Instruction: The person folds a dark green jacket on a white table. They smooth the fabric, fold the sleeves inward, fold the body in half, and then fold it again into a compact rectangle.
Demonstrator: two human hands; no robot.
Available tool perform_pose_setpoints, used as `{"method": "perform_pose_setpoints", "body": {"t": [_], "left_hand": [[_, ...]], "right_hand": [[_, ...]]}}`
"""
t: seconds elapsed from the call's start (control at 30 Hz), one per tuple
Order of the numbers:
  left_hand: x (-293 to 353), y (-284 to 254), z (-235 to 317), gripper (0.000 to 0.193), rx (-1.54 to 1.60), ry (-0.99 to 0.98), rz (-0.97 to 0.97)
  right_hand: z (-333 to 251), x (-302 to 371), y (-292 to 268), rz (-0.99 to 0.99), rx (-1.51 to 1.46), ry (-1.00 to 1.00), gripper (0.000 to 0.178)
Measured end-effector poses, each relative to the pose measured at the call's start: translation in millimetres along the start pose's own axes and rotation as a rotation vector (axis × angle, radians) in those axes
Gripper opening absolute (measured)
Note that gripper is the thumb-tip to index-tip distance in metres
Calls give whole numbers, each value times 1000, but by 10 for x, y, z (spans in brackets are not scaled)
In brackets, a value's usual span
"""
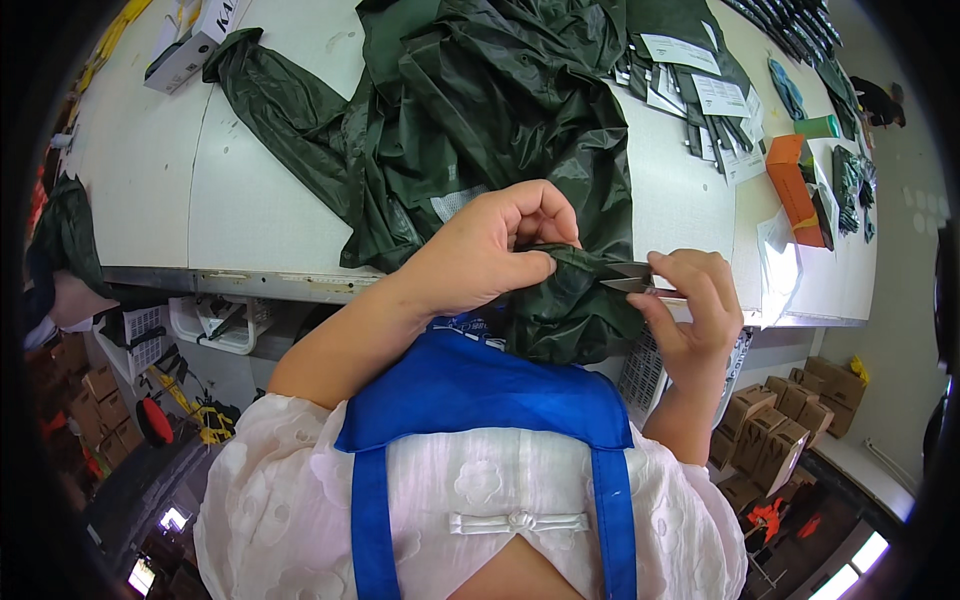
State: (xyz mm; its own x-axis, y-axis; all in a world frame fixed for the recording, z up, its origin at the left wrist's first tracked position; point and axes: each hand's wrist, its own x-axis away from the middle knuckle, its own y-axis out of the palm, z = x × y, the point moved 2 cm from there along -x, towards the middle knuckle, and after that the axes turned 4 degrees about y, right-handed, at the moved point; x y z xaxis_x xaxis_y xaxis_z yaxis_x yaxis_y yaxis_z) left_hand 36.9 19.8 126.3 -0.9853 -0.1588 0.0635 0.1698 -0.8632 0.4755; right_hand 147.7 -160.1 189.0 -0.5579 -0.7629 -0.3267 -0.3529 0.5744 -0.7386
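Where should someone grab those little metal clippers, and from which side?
Probably take the clippers by the handle end, coming from the right, as the right hand does: their two pointed blades stand apart and face left, toward the dark green garment pinched in the left hand.

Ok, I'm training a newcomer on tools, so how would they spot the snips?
On the white table lies a rumpled dark green garment, partly hanging over the near edge. There the right hand holds the snips, blades pointing left toward cloth pinched by the left hand. Their pointed grey metal sets them apart from the cloth.
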Motion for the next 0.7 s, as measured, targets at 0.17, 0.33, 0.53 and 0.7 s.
{"method": "perform_pose_setpoints", "body": {"t": [0.17, 0.33, 0.53, 0.7], "left_hand": [[0, 29, 16, 27, -15, -28, -5], [11, 40, 30, 19, -67, -37, -23], [31, 7, -4, 11, -6, -72, -7], [286, -835, 59, 19, -577, 283, 353]], "right_hand": [[-68, -47, 49, -2, 133, -142, 32], [184, 14, 52, 82, -243, 138, 39], [289, -21, 239, -354, -370, 295, 30], [1162, -69, -603, -293, -515, 134, 25]]}}
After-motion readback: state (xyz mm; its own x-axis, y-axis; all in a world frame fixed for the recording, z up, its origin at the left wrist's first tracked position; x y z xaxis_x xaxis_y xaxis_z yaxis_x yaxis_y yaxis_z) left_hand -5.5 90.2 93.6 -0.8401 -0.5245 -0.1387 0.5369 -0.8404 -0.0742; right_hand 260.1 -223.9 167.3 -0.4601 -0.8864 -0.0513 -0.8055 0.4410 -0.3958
